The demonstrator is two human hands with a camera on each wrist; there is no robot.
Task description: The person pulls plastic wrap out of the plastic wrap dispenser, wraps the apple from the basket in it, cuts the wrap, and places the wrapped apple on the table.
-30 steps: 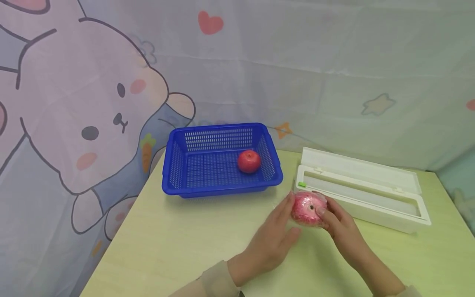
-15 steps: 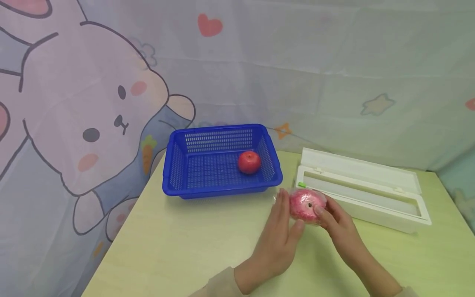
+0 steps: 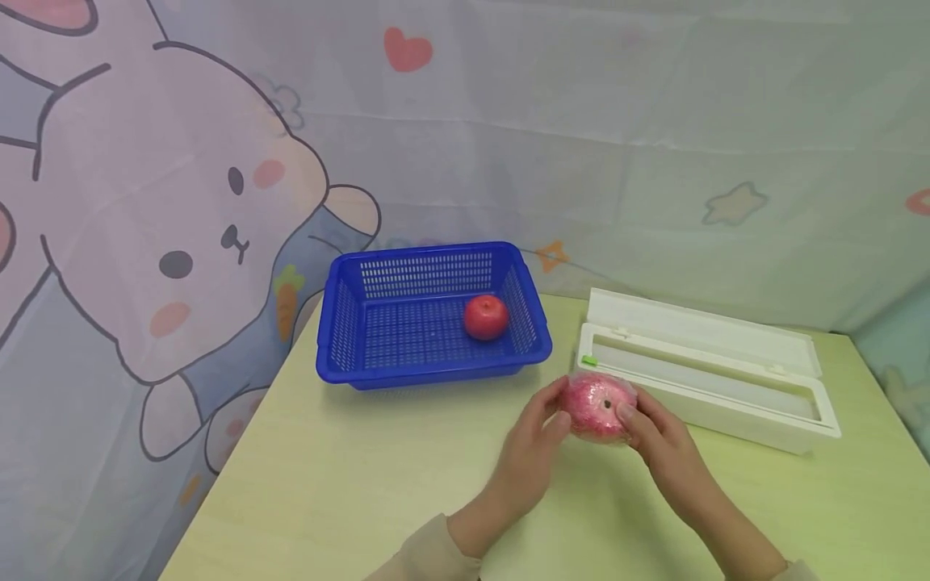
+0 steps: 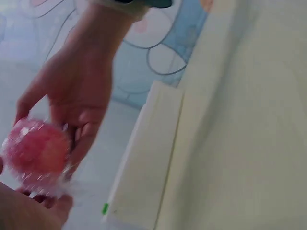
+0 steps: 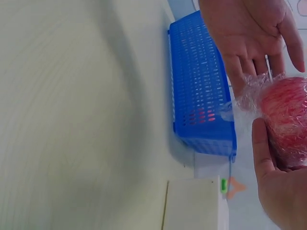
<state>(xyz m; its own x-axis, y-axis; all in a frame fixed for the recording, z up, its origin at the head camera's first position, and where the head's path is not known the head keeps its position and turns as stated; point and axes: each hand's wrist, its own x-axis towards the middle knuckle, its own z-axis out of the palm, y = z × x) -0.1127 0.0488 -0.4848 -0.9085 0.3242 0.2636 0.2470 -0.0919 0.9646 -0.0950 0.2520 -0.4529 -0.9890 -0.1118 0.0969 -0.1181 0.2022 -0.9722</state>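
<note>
An apple (image 3: 597,407), pinkish red and wrapped in crinkled clear cling film, is held above the table between both hands. My right hand (image 3: 672,452) grips its right side, the thumb on top near the stem hollow. On the other side, my left hand (image 3: 525,456) has bent fingers and thumb at the film. In the right wrist view, loose film (image 5: 249,98) sticks out beside the left fingers. The left wrist view shows the wrapped apple (image 4: 38,153) from below, the right fingers curled round it. A second red apple (image 3: 486,317) sits in a blue basket (image 3: 436,376).
Behind the right hand stands a long white cling film dispenser (image 3: 756,432), its lid (image 3: 697,327) raised and a green slider (image 3: 589,361) at its left end. The pale table (image 3: 327,484) backs onto a printed cloth (image 3: 508,161).
My left hand's straight fingers have bent in against the wrapped apple's left side, and the film that stuck out there is drawn closer. My right hand keeps its grip.
</note>
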